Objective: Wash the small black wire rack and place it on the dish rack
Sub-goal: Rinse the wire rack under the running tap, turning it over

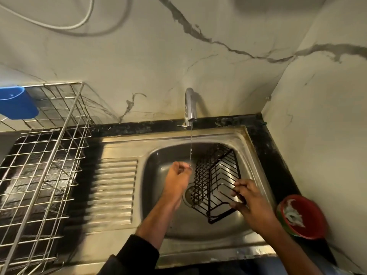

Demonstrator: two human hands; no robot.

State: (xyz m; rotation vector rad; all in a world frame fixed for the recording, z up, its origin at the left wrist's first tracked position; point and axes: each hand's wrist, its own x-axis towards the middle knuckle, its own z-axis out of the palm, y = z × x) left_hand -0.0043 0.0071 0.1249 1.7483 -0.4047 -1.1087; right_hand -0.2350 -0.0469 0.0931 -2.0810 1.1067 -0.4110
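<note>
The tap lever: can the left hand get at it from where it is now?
Probably yes. The left hand is under the stream, holding nothing, and only open sink space lies between it and the tap lever. The black wire rack sits off to the right.

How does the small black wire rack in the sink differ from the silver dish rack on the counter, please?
The small black wire rack is dark, compact and tilted in the sink, gripped by the right hand. The dish rack is silver, much larger and stands untouched on the counter. Both are open wire grids.
</note>
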